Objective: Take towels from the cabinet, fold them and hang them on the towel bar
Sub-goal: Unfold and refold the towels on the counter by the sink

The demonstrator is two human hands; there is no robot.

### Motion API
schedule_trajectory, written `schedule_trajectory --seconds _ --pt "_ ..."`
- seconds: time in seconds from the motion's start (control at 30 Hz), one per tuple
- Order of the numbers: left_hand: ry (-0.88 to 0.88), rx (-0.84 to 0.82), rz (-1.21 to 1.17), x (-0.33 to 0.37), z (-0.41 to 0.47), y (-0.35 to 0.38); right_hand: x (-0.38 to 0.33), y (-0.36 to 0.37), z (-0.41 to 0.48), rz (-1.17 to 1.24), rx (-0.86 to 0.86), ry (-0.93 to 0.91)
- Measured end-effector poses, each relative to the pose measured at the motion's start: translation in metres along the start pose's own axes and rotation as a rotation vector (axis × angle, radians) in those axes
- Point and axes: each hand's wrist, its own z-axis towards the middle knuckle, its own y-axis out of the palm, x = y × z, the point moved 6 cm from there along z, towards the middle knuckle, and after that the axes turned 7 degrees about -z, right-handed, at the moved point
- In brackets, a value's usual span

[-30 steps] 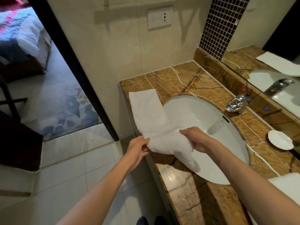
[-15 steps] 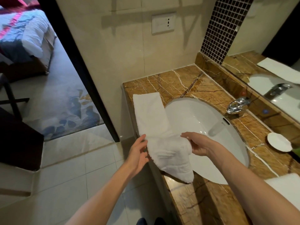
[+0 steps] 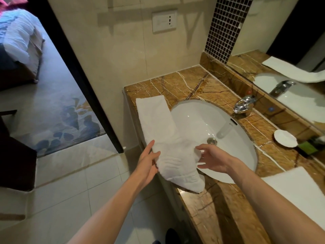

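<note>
Along the left edge of the marble surface [image 3: 193, 81] a folded white towel [image 3: 154, 117] runs from the far wall toward me. Its near end is bunched over the near-left rim of the sink [image 3: 202, 120]. My left grip [image 3: 147, 161] is released, with fingers straight against the towel's left side. My right grip [image 3: 212, 159] is spread loose, fingertips just at its right edge.

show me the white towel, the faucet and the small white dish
white towel [image 3: 156, 120], head view, on its flat far half
faucet [image 3: 244, 104], head view, on the chrome body
small white dish [image 3: 285, 138], head view, on its middle
</note>
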Motion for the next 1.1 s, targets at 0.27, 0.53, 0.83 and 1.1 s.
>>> schedule_trajectory --seconds 0.27,0.53,0.83,1.1 --pt "-0.036 -0.023 -0.003 -0.012 -0.02 -0.006 0.013 -0.004 -0.017 -0.134 0.159 -0.17" --pt "-0.013 -0.062 0.235 -0.019 -0.037 -0.002 0.032 0.002 -0.027 -0.154 0.094 -0.117" --pt "-0.012 -0.103 0.288 -0.038 -0.038 -0.006 0.038 -0.009 -0.034 -0.29 0.04 0.026" --pt "-0.007 -0.133 0.233 -0.054 -0.036 -0.009 0.056 -0.02 -0.039 -0.202 0.001 0.141"
